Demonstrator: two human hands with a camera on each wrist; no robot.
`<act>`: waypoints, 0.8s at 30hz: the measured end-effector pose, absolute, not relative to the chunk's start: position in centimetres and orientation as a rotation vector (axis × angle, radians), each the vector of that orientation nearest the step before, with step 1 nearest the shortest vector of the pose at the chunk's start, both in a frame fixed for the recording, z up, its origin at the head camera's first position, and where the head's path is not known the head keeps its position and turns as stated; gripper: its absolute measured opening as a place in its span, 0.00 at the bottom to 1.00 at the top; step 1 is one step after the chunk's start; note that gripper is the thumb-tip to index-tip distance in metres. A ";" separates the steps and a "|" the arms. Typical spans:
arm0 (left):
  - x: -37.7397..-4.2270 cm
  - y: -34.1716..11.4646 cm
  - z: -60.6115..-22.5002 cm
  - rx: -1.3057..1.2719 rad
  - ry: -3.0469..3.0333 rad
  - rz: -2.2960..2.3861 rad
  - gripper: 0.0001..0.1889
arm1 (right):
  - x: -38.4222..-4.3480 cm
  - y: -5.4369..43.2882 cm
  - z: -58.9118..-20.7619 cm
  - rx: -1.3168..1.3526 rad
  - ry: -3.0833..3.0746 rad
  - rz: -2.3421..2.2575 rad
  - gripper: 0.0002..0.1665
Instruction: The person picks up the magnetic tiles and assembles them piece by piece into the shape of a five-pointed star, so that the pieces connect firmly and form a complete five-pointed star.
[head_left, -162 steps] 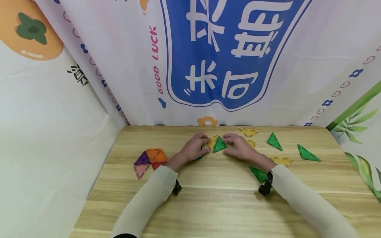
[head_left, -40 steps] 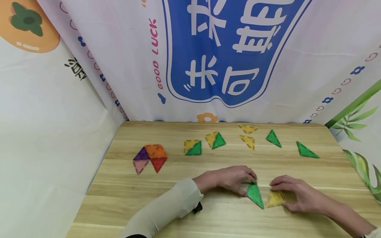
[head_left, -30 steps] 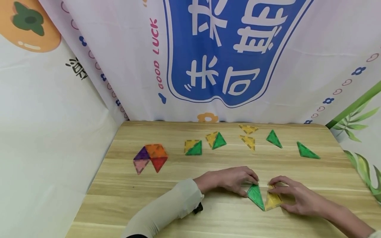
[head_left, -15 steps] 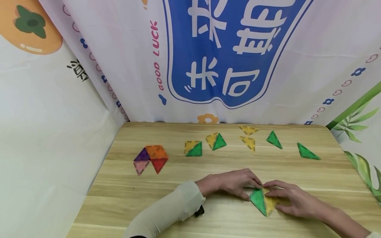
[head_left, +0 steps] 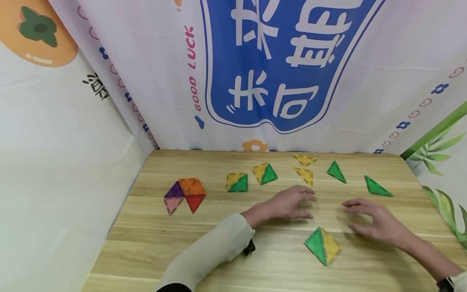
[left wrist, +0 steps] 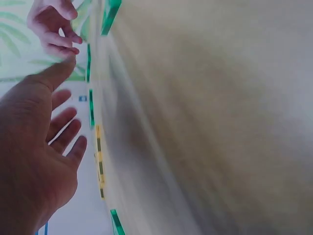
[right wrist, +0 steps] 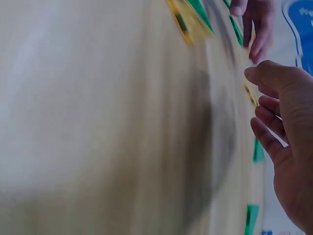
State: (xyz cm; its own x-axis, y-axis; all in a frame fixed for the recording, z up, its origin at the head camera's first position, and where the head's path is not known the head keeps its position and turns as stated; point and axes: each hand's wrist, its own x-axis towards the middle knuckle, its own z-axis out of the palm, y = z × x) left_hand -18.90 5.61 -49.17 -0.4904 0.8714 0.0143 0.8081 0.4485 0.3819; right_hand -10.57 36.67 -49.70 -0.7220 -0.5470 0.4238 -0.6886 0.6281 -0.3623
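Two translucent triangular tiles, a green one (head_left: 315,245) and a yellow one (head_left: 331,248), lie edge to edge on the table in the head view, forming a square. Above and to the left of them hovers my left hand (head_left: 290,204), fingers spread, holding nothing. My right hand (head_left: 377,221) is up to their right, its fingers loosely bent around air. In the left wrist view the left hand (left wrist: 39,147) shows bare fingertips over the table. The right wrist view has the right hand (right wrist: 288,112) with a gap between thumb and fingers.
Two more yellow-green pairs sit behind: one pair's green tile (head_left: 238,183) and another's green tile (head_left: 269,174). Loose yellow tiles (head_left: 305,175) and green tiles (head_left: 378,186) lie at the back right. A cluster with an orange tile (head_left: 191,186) and a red tile (head_left: 195,201) is left.
The green and yellow tiles were brought together until their long edges met. Since half a second ago both hands have let go, lifted and moved away from them toward the back.
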 end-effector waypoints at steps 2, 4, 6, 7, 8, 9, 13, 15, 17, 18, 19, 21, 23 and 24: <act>-19.6 5.8 -49.1 1.433 2.581 0.510 0.32 | -11.4 37.5 -49.5 0.916 -2.590 0.691 0.32; -20.1 5.9 -49.2 1.401 2.627 0.504 0.32 | -12.2 38.3 -49.2 0.814 -2.622 0.651 0.30; -20.7 6.0 -49.2 1.362 2.650 0.503 0.33 | -12.9 39.2 -49.0 0.711 -2.654 0.617 0.28; -20.9 6.1 -49.3 1.340 2.659 0.500 0.34 | -13.2 39.7 -49.0 0.660 -2.668 0.600 0.28; -21.1 6.2 -49.4 1.316 2.668 0.499 0.34 | -13.6 40.1 -49.0 0.617 -2.678 0.590 0.27; -21.4 6.2 -49.5 1.290 2.678 0.499 0.35 | -13.9 40.5 -49.0 0.578 -2.690 0.584 0.26; -22.2 6.7 -50.3 1.201 2.710 0.481 0.39 | -14.6 41.9 -49.5 0.463 -2.719 0.560 0.25; -22.6 6.8 -50.7 1.176 2.714 0.468 0.40 | -14.6 42.4 -49.7 0.414 -2.744 0.560 0.25; -22.8 6.8 -50.8 1.163 2.710 0.450 0.41 | -14.6 42.8 -50.0 0.362 -2.771 0.551 0.28; -22.9 6.9 -50.9 1.162 2.708 0.439 0.41 | -14.6 42.9 -50.2 0.335 -2.786 0.549 0.30; -22.9 6.9 -50.9 1.158 2.706 0.423 0.41 | -14.6 43.0 -50.3 0.306 -2.806 0.546 0.31; -23.0 6.9 -50.9 1.154 2.710 0.371 0.41 | -14.6 43.1 -50.6 0.258 -2.836 0.537 0.33; -23.0 6.8 -51.0 1.154 2.717 0.311 0.40 | -14.6 43.1 -50.8 0.232 -2.854 0.524 0.34; -22.9 6.8 -50.9 1.155 2.720 0.284 0.39 | -14.6 43.2 -51.0 0.225 -2.857 0.522 0.33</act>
